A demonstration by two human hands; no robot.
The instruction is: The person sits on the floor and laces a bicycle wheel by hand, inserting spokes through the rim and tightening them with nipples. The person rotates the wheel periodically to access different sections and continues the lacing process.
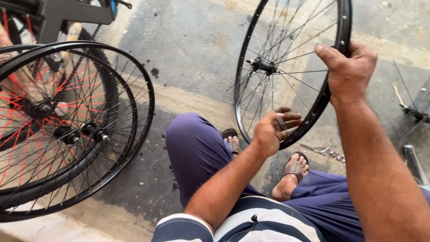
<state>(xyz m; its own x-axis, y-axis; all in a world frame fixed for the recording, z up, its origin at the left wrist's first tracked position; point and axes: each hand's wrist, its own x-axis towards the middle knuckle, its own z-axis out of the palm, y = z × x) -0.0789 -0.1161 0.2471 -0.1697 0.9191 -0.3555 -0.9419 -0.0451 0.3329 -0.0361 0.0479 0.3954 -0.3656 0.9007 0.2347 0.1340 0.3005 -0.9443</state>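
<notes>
Wheel (268, 67): held upright, far right of the knees.
Right hand (347, 71): clamped on the rim's right edge.
Left hand (274, 130): fingers pinched on the lower spokes.

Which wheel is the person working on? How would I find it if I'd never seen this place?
Look at the grey concrete floor, then up past the person's purple knees. The black wheel stands upright alone there, gripped by the right hand on its rim, with the left hand at its lower spokes. Unlike the stacked wheels on the left, it has no red spokes nearby.
</notes>
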